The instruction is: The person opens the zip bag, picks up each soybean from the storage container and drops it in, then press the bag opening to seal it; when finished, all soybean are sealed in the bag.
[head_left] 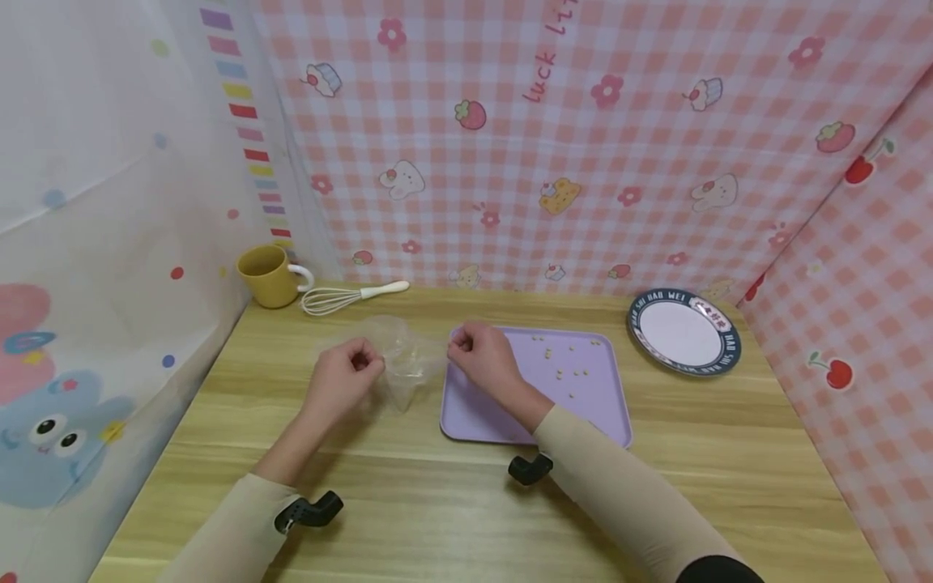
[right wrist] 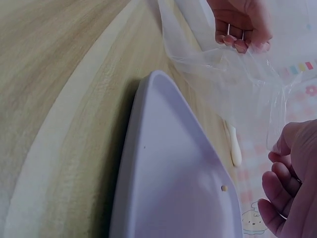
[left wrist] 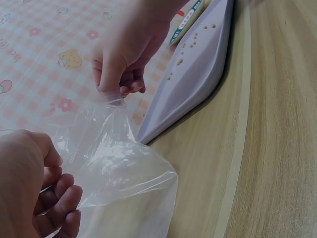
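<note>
A clear plastic bag (head_left: 405, 356) hangs between the two hands, above the wooden table. My left hand (head_left: 346, 374) pinches its left side between thumb and forefinger, the other fingers loosely curled. At the bag's opposite edge, my right hand (head_left: 484, 356) pinches the film over the left part of a lilac tray (head_left: 503, 421). In the left wrist view the bag (left wrist: 124, 173) looks wrinkled and see-through. Several small yellowish bits (head_left: 560, 374) lie scattered on the tray. The right wrist view shows the film (right wrist: 223, 79) stretched from one hand to the other.
At the back left stands a mustard mug (head_left: 266, 277) with a white handle. Beside it lies a whisk (head_left: 350, 298) with a cream handle. A round plate (head_left: 683, 332) with a dark patterned rim sits right of the tray. Patterned cloths hang behind and at both sides.
</note>
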`<state>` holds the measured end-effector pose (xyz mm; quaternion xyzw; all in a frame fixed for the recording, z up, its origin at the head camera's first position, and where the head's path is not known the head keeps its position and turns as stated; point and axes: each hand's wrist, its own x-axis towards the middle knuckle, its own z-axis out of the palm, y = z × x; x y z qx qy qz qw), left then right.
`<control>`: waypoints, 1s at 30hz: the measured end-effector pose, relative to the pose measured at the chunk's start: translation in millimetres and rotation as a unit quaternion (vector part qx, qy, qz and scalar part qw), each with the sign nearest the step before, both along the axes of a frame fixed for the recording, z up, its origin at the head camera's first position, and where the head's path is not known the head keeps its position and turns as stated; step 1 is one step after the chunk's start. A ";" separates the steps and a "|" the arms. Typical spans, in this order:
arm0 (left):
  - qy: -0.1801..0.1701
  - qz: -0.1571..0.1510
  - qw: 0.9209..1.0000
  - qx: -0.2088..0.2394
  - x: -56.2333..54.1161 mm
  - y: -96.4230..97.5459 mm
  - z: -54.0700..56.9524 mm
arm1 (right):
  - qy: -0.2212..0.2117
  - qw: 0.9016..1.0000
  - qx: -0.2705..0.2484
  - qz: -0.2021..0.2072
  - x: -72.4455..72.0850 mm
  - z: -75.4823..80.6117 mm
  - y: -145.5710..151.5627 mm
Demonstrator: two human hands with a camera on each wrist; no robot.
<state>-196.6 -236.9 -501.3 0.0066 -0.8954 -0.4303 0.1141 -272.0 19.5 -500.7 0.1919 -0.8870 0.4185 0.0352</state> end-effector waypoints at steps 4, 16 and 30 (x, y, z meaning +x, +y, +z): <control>0.002 0.002 1.000 -0.012 0.0 0.0 0.7 | -0.009 1.000 0.002 -0.011 -0.3 -1.1 3.1; 0.010 0.000 0.999 -0.035 -0.9 2.7 1.6 | -0.024 0.999 0.006 -0.025 -0.9 -3.5 10.9; 0.010 -0.045 0.999 0.000 -3.5 17.6 -0.3 | 0.005 0.999 -0.021 0.044 13.7 -5.7 25.5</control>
